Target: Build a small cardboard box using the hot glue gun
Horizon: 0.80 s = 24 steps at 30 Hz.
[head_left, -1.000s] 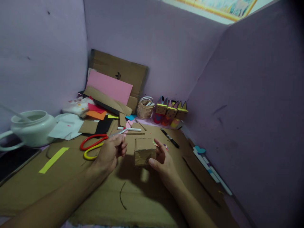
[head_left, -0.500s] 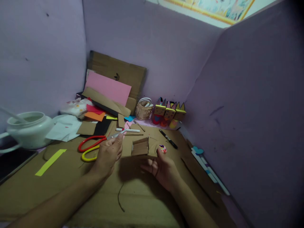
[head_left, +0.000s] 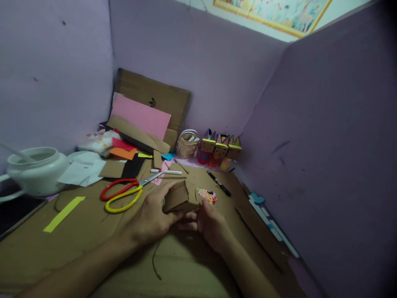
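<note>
A small folded cardboard box [head_left: 176, 196] is up between my two hands over the cardboard sheet. My left hand [head_left: 151, 213] grips its left side, the thumb underneath and fingers behind it. At the box's right end, my right hand [head_left: 209, 221] pinches its edge; part of the hold is hidden. Just beyond the right fingertips lies a patterned multicoloured piece [head_left: 208, 195]. Scissors [head_left: 132, 191] with one red and one yellow handle lie left of the box, blades pointing away to the right.
Brown cardboard [head_left: 102, 260] covers the work surface. Further back are a white marker [head_left: 169, 171], a black pen [head_left: 219, 183], a basket [head_left: 187, 145] and several cardboard animal figures [head_left: 221, 150]. A white pot [head_left: 35, 174] and a yellow strip [head_left: 64, 214] are at left.
My left hand has left the scissors, which now lie on the cardboard, and moved right to take hold of the box. The box has tilted between both hands.
</note>
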Available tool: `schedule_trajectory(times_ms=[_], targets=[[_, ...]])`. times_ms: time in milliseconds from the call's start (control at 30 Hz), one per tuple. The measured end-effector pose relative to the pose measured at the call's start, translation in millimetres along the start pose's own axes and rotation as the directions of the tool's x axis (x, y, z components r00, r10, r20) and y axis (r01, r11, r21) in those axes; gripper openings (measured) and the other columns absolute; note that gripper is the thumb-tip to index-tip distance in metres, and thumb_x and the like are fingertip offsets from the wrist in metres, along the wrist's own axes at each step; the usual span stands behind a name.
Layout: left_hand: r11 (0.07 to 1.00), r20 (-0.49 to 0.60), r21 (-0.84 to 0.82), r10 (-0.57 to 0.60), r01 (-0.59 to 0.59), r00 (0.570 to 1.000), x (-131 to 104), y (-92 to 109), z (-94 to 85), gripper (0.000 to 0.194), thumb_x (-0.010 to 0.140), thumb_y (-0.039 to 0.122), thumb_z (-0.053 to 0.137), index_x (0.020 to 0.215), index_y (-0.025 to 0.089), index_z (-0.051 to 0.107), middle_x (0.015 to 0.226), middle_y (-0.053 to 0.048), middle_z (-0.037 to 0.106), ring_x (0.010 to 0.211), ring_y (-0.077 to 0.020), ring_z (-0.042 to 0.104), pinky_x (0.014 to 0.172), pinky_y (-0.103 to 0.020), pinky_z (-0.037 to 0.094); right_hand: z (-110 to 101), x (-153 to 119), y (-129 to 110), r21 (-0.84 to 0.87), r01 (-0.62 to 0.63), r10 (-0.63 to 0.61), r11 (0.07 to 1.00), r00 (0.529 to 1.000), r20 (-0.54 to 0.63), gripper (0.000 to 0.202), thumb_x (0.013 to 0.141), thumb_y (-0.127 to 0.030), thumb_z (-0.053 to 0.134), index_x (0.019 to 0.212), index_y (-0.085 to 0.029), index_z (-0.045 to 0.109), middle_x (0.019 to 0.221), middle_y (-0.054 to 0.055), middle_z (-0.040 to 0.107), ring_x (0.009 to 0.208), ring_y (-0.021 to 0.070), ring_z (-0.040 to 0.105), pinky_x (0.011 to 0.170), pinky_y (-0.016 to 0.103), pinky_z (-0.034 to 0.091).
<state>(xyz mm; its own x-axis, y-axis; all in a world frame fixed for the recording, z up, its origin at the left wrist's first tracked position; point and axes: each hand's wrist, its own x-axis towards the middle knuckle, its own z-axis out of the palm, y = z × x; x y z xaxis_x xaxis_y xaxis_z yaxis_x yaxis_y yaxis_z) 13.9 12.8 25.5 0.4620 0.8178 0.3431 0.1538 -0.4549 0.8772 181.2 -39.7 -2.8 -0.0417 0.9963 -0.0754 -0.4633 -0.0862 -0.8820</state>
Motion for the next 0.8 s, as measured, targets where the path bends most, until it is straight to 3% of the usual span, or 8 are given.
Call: schedule_trajectory(times_ms=[100,167,267,433,567,633,700,800], targets=[[0.999,-0.059,-0.039,-0.01,0.008,0.998,2,-1,-3.2,0.053,0.067,0.023,0.075,0.118,0.024,0.061,0.12,-0.006,0.063,0.114,-0.0286,0.056,0.1,-0.034,0.041,-7,-2,-2,-0.177,0.292,-0.329,0.94,0.915,-0.235,0.049,0.068,-0.048,0.075,0.107,-0.022,0.062,0.097,0.005,0.066,0.065,0.0128,0.061,0.044,0.02,0.049],[0.999,-0.088,-0.032,0.006,-0.009,0.996,3,-3,-4.3,0.053,0.065,0.02,0.075,0.116,0.024,0.062,0.119,-0.006,0.064,0.114,-0.0297,0.055,0.101,-0.035,0.04,-9,-3,-4,-0.29,0.359,-0.439,0.887,0.849,-0.295,0.039,0.071,-0.047,0.072,0.096,-0.019,0.064,0.081,0.001,0.064,0.047,0.0059,0.048,0.036,0.016,0.036],[0.992,-0.088,0.044,0.122,-0.118,0.989,1,-9,-3.2,0.06,0.06,0.005,0.068,0.117,0.024,0.062,0.123,-0.006,0.062,0.12,-0.0308,0.05,0.107,-0.039,0.033,-8,-4,-8,-0.428,0.297,-0.432,0.853,0.863,-0.261,0.039,0.076,-0.055,0.063,0.071,-0.015,0.063,0.054,-0.005,0.051,0.038,0.0038,0.029,0.035,0.017,0.02],[0.908,-0.004,0.241,0.354,-0.343,0.935,-4,-19,-0.1,0.078,0.052,-0.007,0.051,0.124,0.025,0.057,0.126,-0.007,0.06,0.124,-0.0313,0.047,0.111,-0.043,0.027,-1,-1,-7,-0.545,0.228,-0.392,0.807,0.897,-0.206,0.037,0.069,-0.049,0.069,0.057,-0.017,0.056,0.048,-0.006,0.046,0.043,0.0065,0.035,0.041,0.019,0.025],[0.887,-0.004,0.255,0.399,-0.385,0.917,-4,-17,0.3,0.077,0.051,-0.007,0.051,0.121,0.024,0.059,0.124,-0.006,0.06,0.122,-0.0305,0.048,0.111,-0.041,0.027,1,-1,-5,-0.529,0.225,-0.384,0.818,0.899,-0.212,0.032,0.068,-0.044,0.07,0.058,-0.017,0.057,0.049,-0.006,0.049,0.042,0.0065,0.036,0.04,0.019,0.025],[0.942,-0.099,0.176,0.307,-0.287,0.947,0,-13,-0.8,0.069,0.053,-0.006,0.057,0.115,0.024,0.062,0.123,-0.006,0.062,0.121,-0.0303,0.049,0.11,-0.039,0.029,1,-2,-5,-0.517,0.234,-0.394,0.823,0.892,-0.224,0.031,0.069,-0.044,0.069,0.058,-0.018,0.056,0.048,-0.006,0.048,0.04,0.006,0.034,0.039,0.019,0.024],[0.996,-0.246,-0.012,0.08,-0.085,0.966,6,-8,-4.3,0.059,0.055,0.002,0.069,0.11,0.023,0.064,0.117,-0.006,0.064,0.115,-0.0306,0.054,0.104,-0.038,0.036,-1,-3,-7,-0.499,0.253,-0.417,0.829,0.874,-0.251,0.031,0.074,-0.044,0.065,0.061,-0.019,0.053,0.044,-0.009,0.043,0.037,0.0055,0.031,0.037,0.018,0.023],[0.862,-0.337,-0.487,-0.335,0.142,0.88,19,-4,-16.8,0.048,0.057,0.018,0.078,0.103,0.019,0.064,0.099,-0.004,0.069,0.095,-0.025,0.064,0.084,-0.032,0.05,-9,-5,-18,-0.415,0.337,-0.498,0.845,0.78,-0.38,0.026,0.078,-0.042,0.06,0.067,-0.02,0.053,0.042,-0.011,0.041,0.034,0.006,0.033,0.034,0.016,0.025]])
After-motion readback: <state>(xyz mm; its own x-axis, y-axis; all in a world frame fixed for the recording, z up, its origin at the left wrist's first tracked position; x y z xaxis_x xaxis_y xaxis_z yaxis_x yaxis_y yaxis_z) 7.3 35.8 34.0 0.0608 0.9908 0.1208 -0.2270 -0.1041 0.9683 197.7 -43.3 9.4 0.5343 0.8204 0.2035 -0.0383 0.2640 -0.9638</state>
